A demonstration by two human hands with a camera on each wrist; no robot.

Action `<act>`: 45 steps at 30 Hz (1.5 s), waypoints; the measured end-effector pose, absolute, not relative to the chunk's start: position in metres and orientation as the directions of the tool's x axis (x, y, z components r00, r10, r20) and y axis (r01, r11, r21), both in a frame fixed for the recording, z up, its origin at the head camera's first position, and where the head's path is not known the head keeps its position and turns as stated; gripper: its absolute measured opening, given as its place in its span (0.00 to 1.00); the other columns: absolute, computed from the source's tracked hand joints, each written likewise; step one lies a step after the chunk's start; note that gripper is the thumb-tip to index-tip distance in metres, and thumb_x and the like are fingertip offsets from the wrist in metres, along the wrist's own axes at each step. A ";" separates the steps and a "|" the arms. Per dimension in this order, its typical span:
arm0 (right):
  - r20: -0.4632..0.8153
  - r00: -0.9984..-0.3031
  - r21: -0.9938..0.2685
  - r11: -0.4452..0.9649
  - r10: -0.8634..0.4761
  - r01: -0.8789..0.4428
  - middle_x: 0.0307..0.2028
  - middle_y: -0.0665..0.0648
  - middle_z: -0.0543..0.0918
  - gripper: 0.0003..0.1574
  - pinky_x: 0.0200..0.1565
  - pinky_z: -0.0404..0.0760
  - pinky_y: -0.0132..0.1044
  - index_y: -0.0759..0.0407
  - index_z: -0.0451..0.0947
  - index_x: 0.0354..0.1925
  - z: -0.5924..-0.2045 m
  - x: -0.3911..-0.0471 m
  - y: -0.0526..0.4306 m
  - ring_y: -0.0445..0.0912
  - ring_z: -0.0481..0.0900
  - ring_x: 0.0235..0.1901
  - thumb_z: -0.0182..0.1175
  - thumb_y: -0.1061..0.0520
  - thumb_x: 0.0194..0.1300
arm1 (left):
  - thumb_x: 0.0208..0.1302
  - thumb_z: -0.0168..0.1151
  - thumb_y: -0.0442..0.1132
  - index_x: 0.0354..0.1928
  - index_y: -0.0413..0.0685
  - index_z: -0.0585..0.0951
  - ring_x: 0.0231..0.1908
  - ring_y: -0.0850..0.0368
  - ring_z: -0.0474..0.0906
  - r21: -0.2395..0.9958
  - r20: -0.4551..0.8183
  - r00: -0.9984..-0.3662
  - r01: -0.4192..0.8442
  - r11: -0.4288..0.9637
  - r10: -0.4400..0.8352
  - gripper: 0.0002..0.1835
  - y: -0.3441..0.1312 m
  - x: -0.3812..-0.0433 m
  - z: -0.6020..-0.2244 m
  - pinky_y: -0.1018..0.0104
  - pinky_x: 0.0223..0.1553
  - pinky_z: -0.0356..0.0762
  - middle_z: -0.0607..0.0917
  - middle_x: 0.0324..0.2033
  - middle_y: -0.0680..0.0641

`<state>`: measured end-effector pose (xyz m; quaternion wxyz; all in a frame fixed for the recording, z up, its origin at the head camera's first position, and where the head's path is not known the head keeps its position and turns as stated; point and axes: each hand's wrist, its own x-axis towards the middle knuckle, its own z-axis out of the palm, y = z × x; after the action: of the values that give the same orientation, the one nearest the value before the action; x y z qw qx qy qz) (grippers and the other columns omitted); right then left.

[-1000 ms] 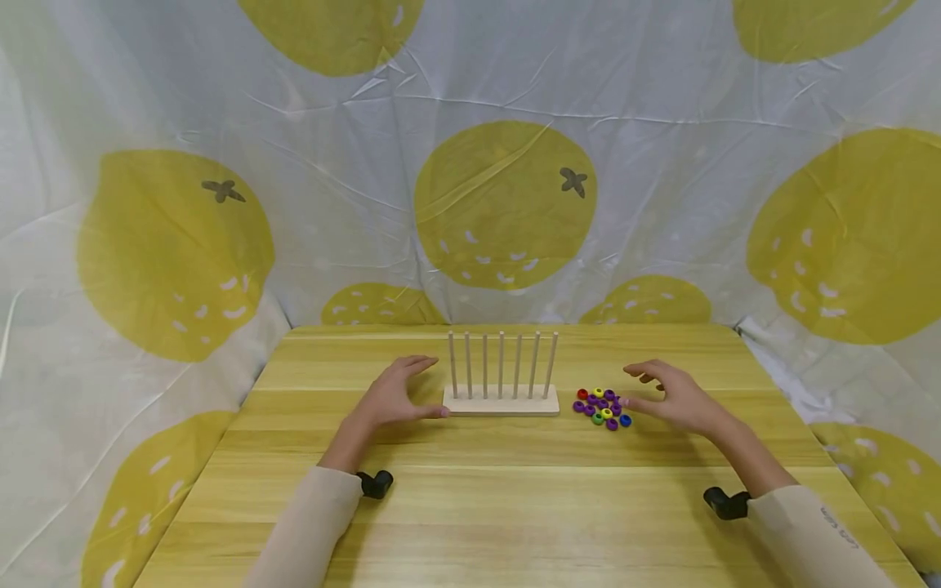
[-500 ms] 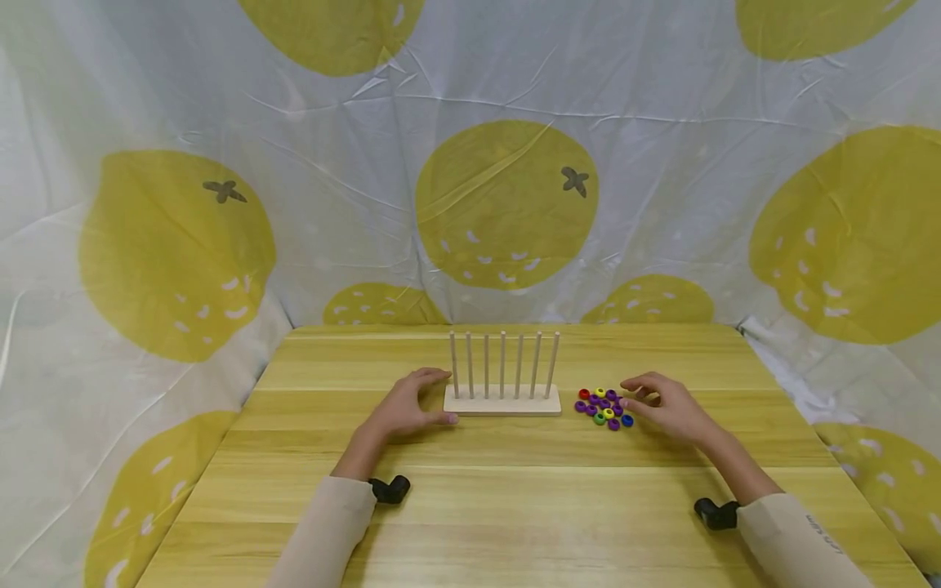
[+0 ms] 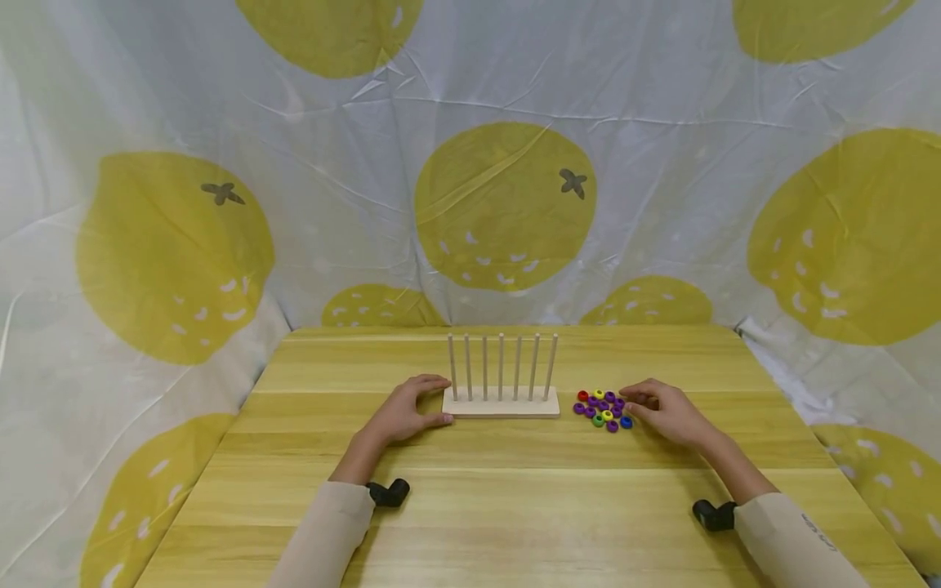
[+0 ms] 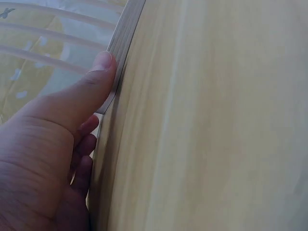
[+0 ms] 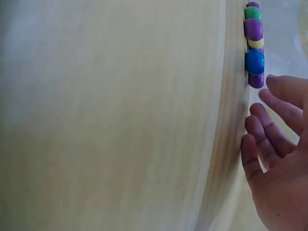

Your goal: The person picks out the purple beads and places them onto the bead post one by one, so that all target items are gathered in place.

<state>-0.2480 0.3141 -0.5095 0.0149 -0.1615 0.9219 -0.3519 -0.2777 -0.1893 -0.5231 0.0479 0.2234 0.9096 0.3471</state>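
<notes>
In the head view, a pale wooden peg stand (image 3: 501, 409) with a row of several upright rods sits on the table. My left hand (image 3: 403, 411) grips its left end, thumb at the front and fingers round behind. The left wrist view has the thumb (image 4: 89, 89) against the stand's front edge; the fingertips are partly hidden. Right of the stand lies a cluster of small round beads, mostly purple, including a red bead (image 3: 583, 395), a green bead (image 3: 598, 421) and a blue bead (image 5: 254, 62). Beside their right edge, my right hand (image 3: 667, 410) has loosely bent fingers, with no bead visible between them.
A light wood-grain table (image 3: 515, 523) spreads under both forearms. Behind it and at its sides hangs a white cloth (image 3: 353, 196) with large yellow fruit prints. Black wrist mounts (image 3: 389, 492) stick out near both sleeves.
My left hand has moved right and closed onto the stand's left end. My right hand has lowered slightly beside the beads, its thumb and fingers drawing nearer each other. Stand and beads stay put.
</notes>
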 end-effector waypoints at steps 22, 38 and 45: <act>0.066 -0.946 -0.658 0.699 -0.316 -0.279 0.41 0.52 0.82 0.17 0.36 0.75 0.31 0.57 0.86 0.55 -0.519 -0.255 0.317 0.41 0.74 0.36 0.66 0.52 0.72 | 0.59 0.74 0.63 0.70 0.59 0.78 0.73 0.41 0.66 0.611 0.094 -0.905 0.381 0.694 0.415 0.39 -0.183 -0.280 -0.527 0.37 0.72 0.64 0.75 0.69 0.47; 0.074 -0.958 -0.684 0.686 -0.276 -0.250 0.38 0.51 0.84 0.14 0.38 0.79 0.31 0.57 0.86 0.51 -0.518 -0.256 0.316 0.41 0.78 0.36 0.66 0.52 0.73 | 0.56 0.76 0.62 0.66 0.59 0.82 0.68 0.45 0.73 0.637 0.120 -0.914 0.371 0.676 0.389 0.36 -0.183 -0.281 -0.528 0.44 0.71 0.70 0.81 0.64 0.49; 0.089 -0.972 -0.681 0.698 -0.219 -0.220 0.38 0.52 0.84 0.16 0.37 0.79 0.31 0.56 0.86 0.50 -0.514 -0.255 0.314 0.44 0.77 0.36 0.65 0.47 0.73 | 0.54 0.77 0.64 0.63 0.59 0.84 0.67 0.47 0.75 0.655 0.134 -0.921 0.360 0.664 0.367 0.35 -0.184 -0.282 -0.528 0.47 0.71 0.70 0.84 0.62 0.50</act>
<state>-0.2547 0.3140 -0.5138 -0.0004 -0.1191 0.9215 -0.3697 -0.2816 -0.1837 -0.5283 0.0047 0.1992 0.9121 0.3582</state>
